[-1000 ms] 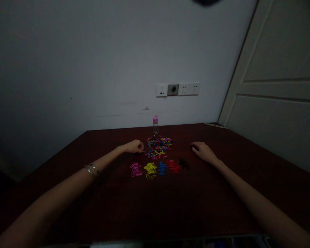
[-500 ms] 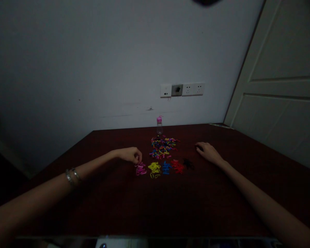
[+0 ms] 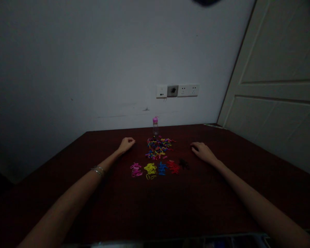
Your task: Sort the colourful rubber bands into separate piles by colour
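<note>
My left hand (image 3: 126,144) is on the dark tabletop to the left of a mixed pile of small coloured elastic bands (image 3: 159,146), apart from it. Its fingers curl together, and whatever they may hold is hidden. To the right of that pile my right hand (image 3: 203,151) lies flat and empty, fingers stretched and thumb apart. Sorted bands form a row nearer to me: pink bands (image 3: 136,170), yellow bands (image 3: 151,168), blue bands (image 3: 162,168), red bands (image 3: 173,167) and black bands (image 3: 184,163).
A small clear bottle with a pink cap (image 3: 155,124) stands behind the mixed pile. The reddish-brown table (image 3: 155,206) meets a white wall (image 3: 105,69) with a row of sockets (image 3: 177,90). A panelled door (image 3: 279,86) is at the right. The light is dim.
My left hand has moved from the pink bands up and away, to the left of the mixed pile. My right hand stays in place. The view has shifted slightly.
</note>
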A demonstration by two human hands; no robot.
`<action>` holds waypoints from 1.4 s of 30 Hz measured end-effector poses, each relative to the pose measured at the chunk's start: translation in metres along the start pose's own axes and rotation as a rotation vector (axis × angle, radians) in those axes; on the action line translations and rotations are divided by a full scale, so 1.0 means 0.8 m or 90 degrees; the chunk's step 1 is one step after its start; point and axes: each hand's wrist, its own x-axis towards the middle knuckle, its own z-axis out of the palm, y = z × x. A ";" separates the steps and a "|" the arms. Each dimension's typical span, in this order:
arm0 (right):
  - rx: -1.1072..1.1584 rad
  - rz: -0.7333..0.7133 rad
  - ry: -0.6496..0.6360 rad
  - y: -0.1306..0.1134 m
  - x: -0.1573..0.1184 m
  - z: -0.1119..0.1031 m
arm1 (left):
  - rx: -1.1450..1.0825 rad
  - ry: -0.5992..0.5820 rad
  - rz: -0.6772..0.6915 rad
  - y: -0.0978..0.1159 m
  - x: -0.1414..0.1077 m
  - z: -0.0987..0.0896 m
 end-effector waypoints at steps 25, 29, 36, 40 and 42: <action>-0.017 0.017 -0.061 -0.052 0.054 0.012 | -0.185 0.145 -0.136 -0.020 0.004 0.008; -0.034 0.061 -0.070 -0.060 0.074 0.024 | -0.180 0.140 -0.130 -0.020 0.003 0.008; -0.023 0.077 -0.046 -0.060 0.090 0.033 | -0.179 0.145 -0.130 -0.018 0.002 0.009; -0.016 0.067 -0.026 -0.063 0.090 0.033 | -0.179 0.142 -0.127 -0.021 0.002 0.010; -0.006 0.063 -0.020 -0.063 0.090 0.032 | -0.175 0.143 -0.120 -0.023 0.003 0.010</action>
